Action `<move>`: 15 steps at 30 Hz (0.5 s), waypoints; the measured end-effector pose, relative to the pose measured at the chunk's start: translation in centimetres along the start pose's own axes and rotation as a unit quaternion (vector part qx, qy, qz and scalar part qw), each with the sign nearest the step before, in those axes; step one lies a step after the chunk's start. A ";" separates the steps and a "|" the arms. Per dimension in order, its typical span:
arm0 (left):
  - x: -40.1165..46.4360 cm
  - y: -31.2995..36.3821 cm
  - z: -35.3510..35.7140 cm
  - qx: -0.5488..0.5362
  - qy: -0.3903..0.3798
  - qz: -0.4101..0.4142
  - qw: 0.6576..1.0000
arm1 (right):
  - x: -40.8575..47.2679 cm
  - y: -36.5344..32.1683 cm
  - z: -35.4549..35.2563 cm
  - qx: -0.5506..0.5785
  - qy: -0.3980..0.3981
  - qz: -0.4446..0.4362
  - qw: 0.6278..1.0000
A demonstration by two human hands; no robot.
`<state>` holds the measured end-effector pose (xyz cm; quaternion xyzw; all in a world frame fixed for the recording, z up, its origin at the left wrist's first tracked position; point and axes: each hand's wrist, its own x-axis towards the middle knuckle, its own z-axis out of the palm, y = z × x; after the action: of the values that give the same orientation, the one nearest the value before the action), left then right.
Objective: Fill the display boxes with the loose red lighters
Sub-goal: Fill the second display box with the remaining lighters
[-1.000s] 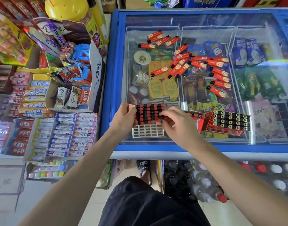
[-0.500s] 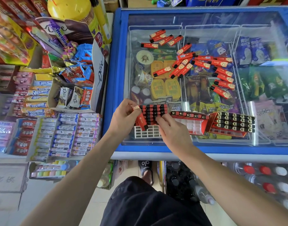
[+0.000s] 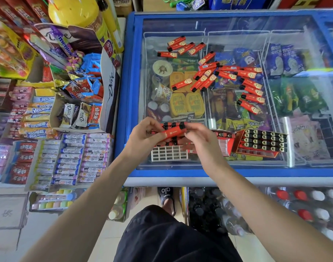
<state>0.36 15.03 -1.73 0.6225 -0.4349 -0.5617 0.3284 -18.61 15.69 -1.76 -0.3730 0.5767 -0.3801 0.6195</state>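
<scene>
Several loose red lighters (image 3: 228, 76) lie scattered on the freezer's glass lid (image 3: 237, 31). A white grid tray (image 3: 169, 153), partly filled with lighters, sits at the lid's near edge. Above it, my left hand (image 3: 145, 137) and my right hand (image 3: 199, 140) together hold one red lighter (image 3: 174, 133) lying sideways. Each hand pinches one end. To the right stands a half-hidden display box (image 3: 225, 142) and a red display box (image 3: 262, 143) full of black-topped lighters.
The blue-framed freezer (image 3: 128, 91) holds ice creams under the glass. Shelves of candy and gum (image 3: 67, 159) crowd the left side. Bottles (image 3: 303, 205) stand under the freezer front. My leg in dark shorts and a sandal (image 3: 166, 197) are below.
My left hand pulled a lighter up from the tray and turned it sideways. My right hand came off the tray and took the lighter's other end.
</scene>
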 end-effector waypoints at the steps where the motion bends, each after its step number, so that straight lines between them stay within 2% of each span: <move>1: -0.1 0.0 0.3 0.008 -0.011 0.009 1.000 | 0.0 -0.6 -0.2 0.014 -0.004 -0.002 1.000; 5: 0.0 -0.4 1.0 0.063 -0.043 0.058 0.995 | 0.2 -1.4 -1.7 -0.035 -0.001 -0.065 0.997; 8: 0.5 -0.9 1.1 0.152 -0.021 0.111 0.982 | 0.4 -1.2 -3.0 -0.130 0.015 -0.128 0.983; 12: 1.5 -1.4 1.2 0.329 0.025 0.171 0.928 | 0.8 -0.2 -3.5 -0.313 -0.024 -0.248 0.916; 15: 2.1 -2.1 1.3 0.415 0.020 0.164 0.894 | 1.3 1.5 -3.5 -0.422 -0.055 -0.296 0.855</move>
<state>-0.61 14.11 -4.65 0.6332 -0.7179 -0.2553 0.1360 -22.01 15.07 -3.83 -0.7718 0.5094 -0.2449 0.2915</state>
